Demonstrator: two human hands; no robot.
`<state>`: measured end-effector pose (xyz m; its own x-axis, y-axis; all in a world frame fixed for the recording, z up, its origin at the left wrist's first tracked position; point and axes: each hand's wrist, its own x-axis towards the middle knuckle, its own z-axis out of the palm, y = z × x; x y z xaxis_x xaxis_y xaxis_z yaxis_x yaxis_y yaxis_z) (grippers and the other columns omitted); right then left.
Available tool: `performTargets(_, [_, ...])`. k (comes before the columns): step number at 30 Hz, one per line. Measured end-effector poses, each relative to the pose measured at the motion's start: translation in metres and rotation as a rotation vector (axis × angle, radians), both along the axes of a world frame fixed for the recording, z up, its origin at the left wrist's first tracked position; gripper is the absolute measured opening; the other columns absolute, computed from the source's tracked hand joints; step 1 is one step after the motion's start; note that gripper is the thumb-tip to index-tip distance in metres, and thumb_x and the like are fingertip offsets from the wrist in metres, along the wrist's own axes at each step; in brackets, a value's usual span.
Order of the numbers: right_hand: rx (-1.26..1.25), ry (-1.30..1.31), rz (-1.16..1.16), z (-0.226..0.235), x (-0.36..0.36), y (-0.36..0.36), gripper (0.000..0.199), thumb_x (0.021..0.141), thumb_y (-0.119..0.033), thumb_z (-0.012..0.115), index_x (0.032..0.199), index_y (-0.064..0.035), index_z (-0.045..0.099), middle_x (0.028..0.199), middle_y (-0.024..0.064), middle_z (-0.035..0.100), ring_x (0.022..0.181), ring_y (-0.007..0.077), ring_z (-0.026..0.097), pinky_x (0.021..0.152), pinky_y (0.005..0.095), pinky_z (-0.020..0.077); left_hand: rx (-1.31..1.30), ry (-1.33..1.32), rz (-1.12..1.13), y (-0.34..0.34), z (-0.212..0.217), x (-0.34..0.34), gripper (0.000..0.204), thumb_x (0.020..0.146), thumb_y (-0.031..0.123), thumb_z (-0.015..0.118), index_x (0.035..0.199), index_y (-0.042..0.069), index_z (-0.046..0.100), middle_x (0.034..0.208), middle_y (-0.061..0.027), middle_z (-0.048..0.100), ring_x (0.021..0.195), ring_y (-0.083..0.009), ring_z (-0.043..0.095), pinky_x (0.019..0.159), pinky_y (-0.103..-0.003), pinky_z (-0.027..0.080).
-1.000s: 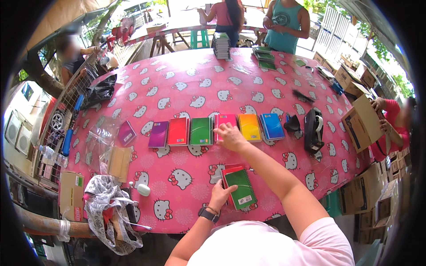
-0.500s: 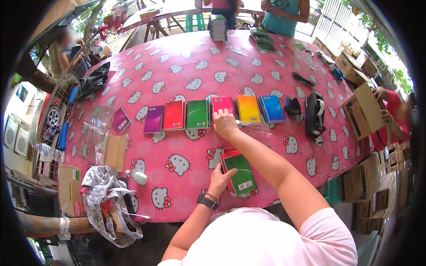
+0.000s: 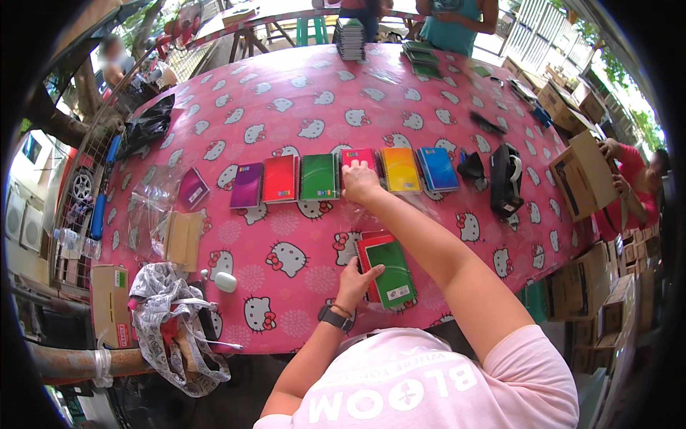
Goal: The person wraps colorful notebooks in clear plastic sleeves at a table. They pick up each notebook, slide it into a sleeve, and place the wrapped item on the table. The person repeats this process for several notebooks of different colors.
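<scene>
Across the table runs a row of spiral notebooks: purple (image 3: pixel 246 186), red (image 3: pixel 279 179), green (image 3: pixel 319 176), pink (image 3: pixel 358 153), yellow (image 3: pixel 400 170) and blue (image 3: pixel 437 169). My right hand (image 3: pixel 363 184) reaches over to the pink notebook, its bent fingers pressed on the cover and hiding the lower part. Close to my body, my left hand (image 3: pixel 355 282) is closed on a small stack, thumb on top. A green notebook (image 3: pixel 390 270) tops that stack, label side up, and a red notebook (image 3: pixel 366 247) shows beneath it.
Left lie a loose purple notebook (image 3: pixel 193 188), brown cardboard (image 3: pixel 183 239), a cloth bag (image 3: pixel 161 304) and an earbud case (image 3: pixel 226 282). A black tape dispenser (image 3: pixel 506 179) stands right. Notebook stacks (image 3: pixel 351 41) rest at the far edge. At right, another person holds a carton (image 3: pixel 582 179).
The view has shifted slightly. My right hand stays at the pink notebook with little movement. The stack under my left hand is turned a little, showing more of the red notebook.
</scene>
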<state>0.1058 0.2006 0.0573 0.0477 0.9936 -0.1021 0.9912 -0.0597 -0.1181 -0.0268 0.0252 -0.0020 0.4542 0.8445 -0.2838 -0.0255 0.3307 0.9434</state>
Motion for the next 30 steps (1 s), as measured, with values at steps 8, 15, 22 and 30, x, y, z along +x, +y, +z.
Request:
performTargets(8, [0.103, -0.021, -0.134, -0.001, -0.012, -0.007, 0.046, 0.073, -0.017, 0.066, 0.113, -0.0035, 0.046, 0.112, 0.0177, 0.053, 0.105, 0.0328, 0.054, 0.081, 0.0407, 0.0523, 0.011, -0.021, 0.044, 0.002, -0.011, -0.001, 0.039, 0.077, 0.020, 0.070, 0.106, -0.002, 0.056, 0.096, -0.0116, 0.066, 0.085, -0.0155, 0.063, 0.077, -0.029, 0.049])
performTargets(15, [0.168, 0.125, -0.175, 0.001, 0.011, 0.004, 0.043, 0.075, -0.016, 0.063, 0.111, -0.0013, 0.047, 0.108, 0.0203, 0.056, 0.103, 0.0357, 0.057, 0.084, 0.0420, 0.0500, 0.014, -0.032, 0.083, 0.001, -0.013, 0.000, 0.038, 0.078, 0.020, 0.069, 0.106, -0.003, 0.056, 0.096, -0.0121, 0.066, 0.086, -0.0156, 0.063, 0.077, -0.029, 0.049])
performTargets(22, [0.605, 0.823, -0.352, 0.032, 0.077, 0.012, 0.036, 0.077, -0.011, 0.058, 0.110, 0.0010, 0.054, 0.098, 0.0183, 0.062, 0.087, 0.0297, 0.063, 0.077, 0.0380, 0.0495, 0.082, 0.005, 0.033, -0.002, -0.007, 0.006, 0.043, 0.079, 0.025, 0.071, 0.108, -0.003, 0.055, 0.099, -0.0129, 0.065, 0.088, -0.0167, 0.063, 0.078, -0.030, 0.049])
performTargets(30, [0.302, 1.682, -0.456, 0.056, 0.050, -0.188, 0.035, 0.086, -0.012, 0.058, 0.118, -0.0037, 0.047, 0.102, 0.0066, 0.056, 0.086, 0.0147, 0.058, 0.075, 0.0249, 0.0484, 0.077, 0.044, 0.158, 0.001, -0.010, 0.002, 0.048, 0.086, 0.037, 0.062, 0.111, -0.002, 0.053, 0.100, -0.0145, 0.065, 0.092, -0.0188, 0.061, 0.080, -0.032, 0.047])
